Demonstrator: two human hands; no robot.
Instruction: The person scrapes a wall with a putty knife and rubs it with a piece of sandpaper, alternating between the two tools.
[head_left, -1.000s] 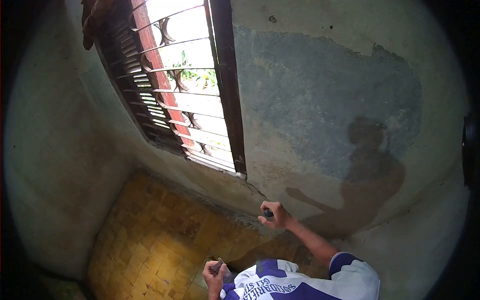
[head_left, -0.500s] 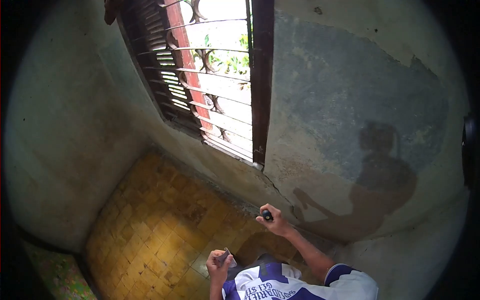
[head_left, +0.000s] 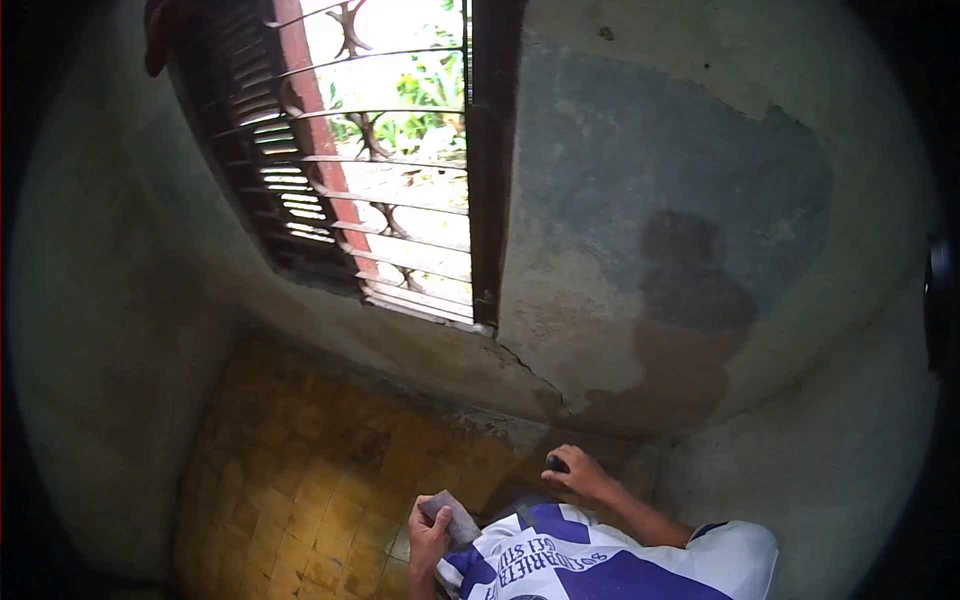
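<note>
My left hand is close to my chest and grips a small flat grey piece, held tilted over the yellow floor tiles. My right hand is lowered near the foot of the wall, fingers closed round a small dark object whose shape I cannot make out. Both hands are a little apart, just above my blue and white shirt.
A barred window with a dark wooden frame and louvred shutter is set in the worn plaster wall ahead. A crack runs from the sill's corner. Yellow tiled floor fills the corner below. My shadow falls on the wall.
My right hand has come down and nearer to my body with the dark object. The left hand stays near my chest with the grey piece. The view has shifted slightly.
</note>
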